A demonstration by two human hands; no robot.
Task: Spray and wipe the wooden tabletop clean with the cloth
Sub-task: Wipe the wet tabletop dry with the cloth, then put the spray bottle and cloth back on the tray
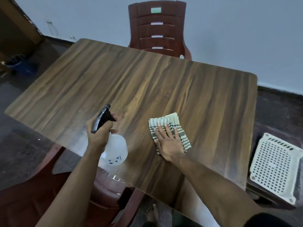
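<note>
Wooden tabletop (pixel 147 82) is carrying a striped cloth (pixel 170 128) at its 5 o'clock region. Right hand (pixel 168 143) is pressing flat on the cloth, fingers straight and spread. Left hand (pixel 98 133), at 7 o'clock, is gripping the spray bottle (pixel 114 151) by its neck, nozzle pointing toward 12 o'clock.
</note>
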